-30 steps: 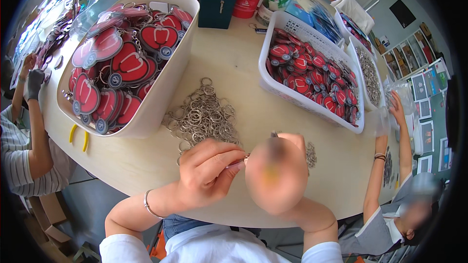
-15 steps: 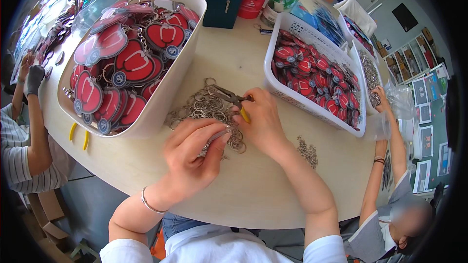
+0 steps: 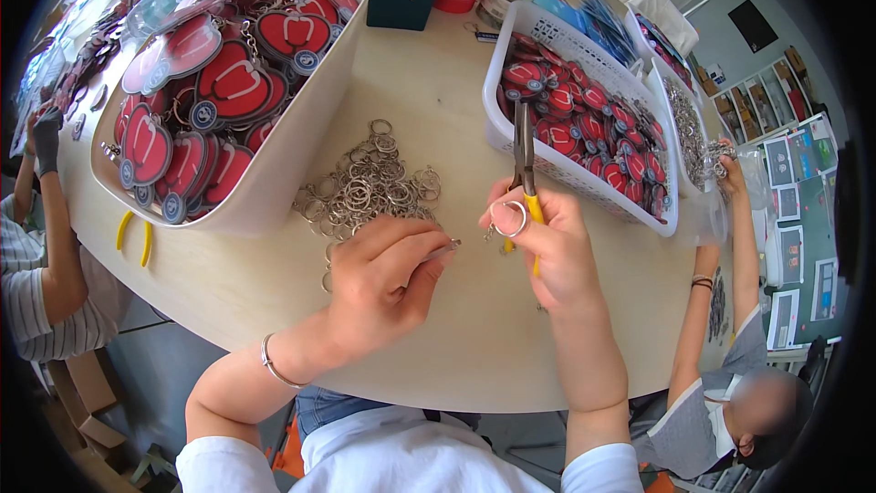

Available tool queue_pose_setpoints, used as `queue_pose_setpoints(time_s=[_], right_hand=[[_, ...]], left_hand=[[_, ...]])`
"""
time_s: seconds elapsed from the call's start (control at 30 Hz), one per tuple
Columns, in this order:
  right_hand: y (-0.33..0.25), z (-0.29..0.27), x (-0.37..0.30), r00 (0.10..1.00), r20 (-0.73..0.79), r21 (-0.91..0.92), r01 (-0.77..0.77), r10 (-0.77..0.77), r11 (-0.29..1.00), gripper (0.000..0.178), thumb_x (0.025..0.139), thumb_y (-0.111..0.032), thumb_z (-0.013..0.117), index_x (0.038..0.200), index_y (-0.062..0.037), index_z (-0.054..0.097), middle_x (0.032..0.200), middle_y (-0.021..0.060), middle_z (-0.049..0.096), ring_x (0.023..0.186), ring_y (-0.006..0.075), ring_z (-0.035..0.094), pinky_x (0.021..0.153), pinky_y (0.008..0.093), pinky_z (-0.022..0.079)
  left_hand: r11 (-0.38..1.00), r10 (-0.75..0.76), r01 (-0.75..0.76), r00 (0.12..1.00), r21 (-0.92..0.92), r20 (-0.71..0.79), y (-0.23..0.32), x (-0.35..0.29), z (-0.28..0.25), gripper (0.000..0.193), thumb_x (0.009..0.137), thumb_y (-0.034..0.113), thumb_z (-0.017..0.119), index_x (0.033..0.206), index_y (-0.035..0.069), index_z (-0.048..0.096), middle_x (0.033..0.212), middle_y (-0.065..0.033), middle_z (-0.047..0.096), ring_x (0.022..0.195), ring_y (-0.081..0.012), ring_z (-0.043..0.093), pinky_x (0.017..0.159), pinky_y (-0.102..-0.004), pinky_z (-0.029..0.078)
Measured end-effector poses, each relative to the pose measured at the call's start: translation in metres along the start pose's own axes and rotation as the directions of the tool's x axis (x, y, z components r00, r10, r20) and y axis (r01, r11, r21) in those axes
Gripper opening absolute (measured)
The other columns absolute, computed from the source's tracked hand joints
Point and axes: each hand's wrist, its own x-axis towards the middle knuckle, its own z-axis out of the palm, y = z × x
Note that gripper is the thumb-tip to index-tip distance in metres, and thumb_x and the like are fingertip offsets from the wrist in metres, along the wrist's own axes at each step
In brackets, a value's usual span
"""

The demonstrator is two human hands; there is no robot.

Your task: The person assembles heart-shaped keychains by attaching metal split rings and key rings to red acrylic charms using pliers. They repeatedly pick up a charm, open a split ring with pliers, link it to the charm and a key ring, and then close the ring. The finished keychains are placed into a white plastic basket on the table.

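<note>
My right hand point(image 3: 557, 242) is closed round pliers point(image 3: 523, 151) with yellow handles, their dark jaws pointing away toward the white basket. Between its thumb and finger it also pinches a split ring point(image 3: 514, 218), with a short bit of chain hanging by it. My left hand point(image 3: 383, 274) is pinched shut on a thin grey piece point(image 3: 441, 251); most of it is hidden in the fingers, so I cannot tell its kind. Just beyond the left hand lies a heap of metal split rings point(image 3: 365, 183) on the table point(image 3: 429, 82).
At left stands a cream bin point(image 3: 310, 119) full of red heart-shaped keychains point(image 3: 228, 82), with yellow handles point(image 3: 134, 237) beside it. The white basket point(image 3: 584, 173) at right holds more. Co-workers sit at both sides; the right one's hand point(image 3: 730, 173) holds metal pieces.
My right hand has drawn back from the ring heap to the right and turned the pliers upright; a split ring now shows in it. The left hand keeps its pinch.
</note>
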Motion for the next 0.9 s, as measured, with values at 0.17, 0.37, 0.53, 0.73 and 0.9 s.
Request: queue_pose_setpoints(time_s=[0.17,0.37,0.53,0.73,0.9], right_hand=[[-0.007,0.007,-0.016,0.997,0.078,0.088,-0.018,0.011,0.996,0.015,0.086,-0.013,0.070,0.080,0.0004,0.066,0.090,0.0036,0.055,0.081,0.0133,0.058,0.077,0.0282,0.045],[-0.011,0.014,-0.022,0.995,0.089,0.064,0.033,-0.038,0.997,0.017,0.087,-0.015,0.070,0.080,0.0003,0.066,0.094,0.0043,0.054,0.081,0.0133,0.059,0.074,0.0261,0.046],[-0.012,0.019,-0.023,0.995,0.094,0.063,0.037,-0.043,0.997,0.018,0.087,-0.016,0.070,0.081,0.0003,0.066,0.094,0.0040,0.054,0.080,0.0117,0.057,0.073,0.0254,0.045],[-0.013,0.022,-0.021,0.993,0.106,0.039,0.057,-0.061,0.998,0.019,0.087,-0.017,0.070,0.079,0.0003,0.066,0.091,0.0035,0.054,0.080,0.0111,0.055,0.072,0.0252,0.045],[-0.014,0.024,-0.022,0.993,0.100,0.066,0.053,-0.059,0.996,0.019,0.087,-0.017,0.070,0.080,0.0007,0.066,0.093,0.0042,0.054,0.081,0.0115,0.055,0.073,0.0257,0.045]], left_hand=[[0.995,0.096,-0.096,0.995,0.012,0.013,0.004,0.000,-0.001,0.020,0.065,-0.004,0.073,0.083,0.001,0.066,0.080,-0.0088,0.065,0.062,-0.0234,0.060,0.051,-0.0317,0.048],[0.991,0.135,-0.135,0.991,-0.002,0.008,0.004,-0.002,0.000,0.022,0.064,-0.004,0.074,0.084,0.001,0.066,0.080,-0.0085,0.065,0.060,-0.0229,0.059,0.050,-0.0317,0.047],[0.986,0.165,-0.165,0.986,-0.009,-0.013,0.004,-0.003,0.001,0.025,0.062,-0.004,0.074,0.085,0.001,0.066,0.080,-0.0080,0.065,0.060,-0.0226,0.059,0.049,-0.0316,0.047],[0.984,0.178,-0.178,0.984,-0.011,-0.024,0.004,-0.004,0.001,0.028,0.061,-0.005,0.075,0.086,0.001,0.066,0.080,-0.0075,0.064,0.059,-0.0221,0.058,0.047,-0.0313,0.046],[0.982,0.190,-0.190,0.981,-0.010,-0.036,0.003,-0.003,0.001,0.029,0.060,-0.005,0.075,0.087,0.001,0.065,0.080,-0.0075,0.064,0.059,-0.0219,0.058,0.047,-0.0313,0.046]])
